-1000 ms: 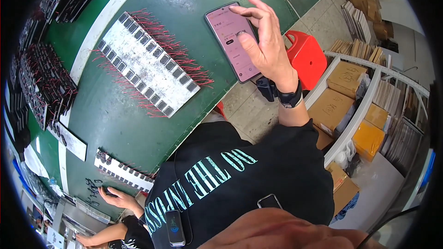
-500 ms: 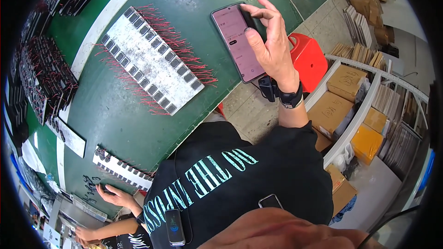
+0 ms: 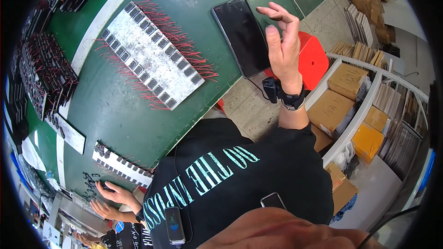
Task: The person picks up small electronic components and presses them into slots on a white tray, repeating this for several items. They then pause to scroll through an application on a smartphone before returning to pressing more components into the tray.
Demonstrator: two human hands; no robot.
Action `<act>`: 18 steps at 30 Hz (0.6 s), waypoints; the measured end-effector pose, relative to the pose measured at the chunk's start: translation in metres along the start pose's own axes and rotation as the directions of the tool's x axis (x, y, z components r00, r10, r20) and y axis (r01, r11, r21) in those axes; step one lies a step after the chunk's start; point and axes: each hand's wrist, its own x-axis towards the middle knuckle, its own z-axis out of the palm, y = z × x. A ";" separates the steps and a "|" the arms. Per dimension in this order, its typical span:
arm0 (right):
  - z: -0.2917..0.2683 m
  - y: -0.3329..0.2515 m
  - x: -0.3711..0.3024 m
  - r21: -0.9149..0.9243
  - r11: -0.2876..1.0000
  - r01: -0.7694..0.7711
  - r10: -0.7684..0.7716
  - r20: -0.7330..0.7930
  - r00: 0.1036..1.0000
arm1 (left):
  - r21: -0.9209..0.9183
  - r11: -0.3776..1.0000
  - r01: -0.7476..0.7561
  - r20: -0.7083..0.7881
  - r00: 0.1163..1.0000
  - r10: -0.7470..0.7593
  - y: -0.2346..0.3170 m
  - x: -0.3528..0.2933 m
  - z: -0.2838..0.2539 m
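My right hand (image 3: pixel 284 46) hovers just right of a smartphone (image 3: pixel 242 39), its fingers apart and nothing in them. The phone lies on the green table with its screen dark. At the lower left, my left hand (image 3: pixel 117 194) lies near the table's edge, fingers stretched out; a dark patch shows between thumb and fingers, too small to make out. Close by are several small black parts with thin leads (image 3: pixel 88 182) and a white strip (image 3: pixel 122 167) lined with small black parts. A larger metal plate (image 3: pixel 150 60) carries rows of black rectangular parts with red wires.
A co-worker's hand (image 3: pixel 104 210) is just below my left hand. Stacked black parts with red wires (image 3: pixel 48 71) fill the far left. A red stool (image 3: pixel 314 60) stands beyond the table's right edge, near a rack holding cardboard boxes (image 3: pixel 327 110).
The phone's screen has gone from lit to dark. My right hand has moved right, off the phone. A co-worker's hand has come up beside my left hand.
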 end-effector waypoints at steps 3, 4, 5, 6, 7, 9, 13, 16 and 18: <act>-0.003 0.005 -0.014 0.069 0.996 -0.056 0.062 -0.086 0.994 | -0.005 0.999 -0.045 -0.027 0.999 0.045 -0.001 0.001 0.001; -0.003 0.005 -0.017 0.106 0.991 -0.081 0.094 -0.126 0.988 | 0.001 0.999 -0.041 -0.026 0.999 0.041 -0.001 0.000 0.000; -0.003 0.002 -0.019 0.106 0.991 -0.081 0.094 -0.129 0.987 | 0.005 0.999 -0.038 -0.026 0.999 0.038 0.001 0.000 0.000; -0.002 -0.004 -0.022 0.021 0.994 -0.107 0.109 -0.149 0.983 | 0.010 0.999 -0.034 -0.026 0.999 0.035 0.003 0.001 0.000; 0.000 -0.011 -0.026 -0.064 0.989 -0.133 0.121 -0.169 0.978 | 0.010 0.999 -0.036 -0.028 0.999 0.036 0.004 0.001 0.000; 0.003 -0.025 -0.034 -0.146 0.976 -0.160 0.131 -0.191 0.973 | 0.001 0.999 -0.042 -0.037 0.998 0.042 0.007 0.002 0.000; 0.012 -0.052 -0.050 -0.480 0.847 -0.230 0.223 -0.071 0.972 | 0.005 0.999 -0.044 -0.042 0.998 0.044 0.011 0.001 -0.001; 0.021 -0.061 -0.056 -0.532 0.812 -0.239 0.270 -0.020 0.963 | -0.003 1.000 -0.031 -0.031 0.999 0.031 0.009 0.001 -0.002; 0.023 -0.058 -0.060 -0.531 0.809 -0.252 0.278 -0.032 0.960 | -0.031 1.000 -0.004 -0.010 1.000 0.004 0.007 0.001 -0.002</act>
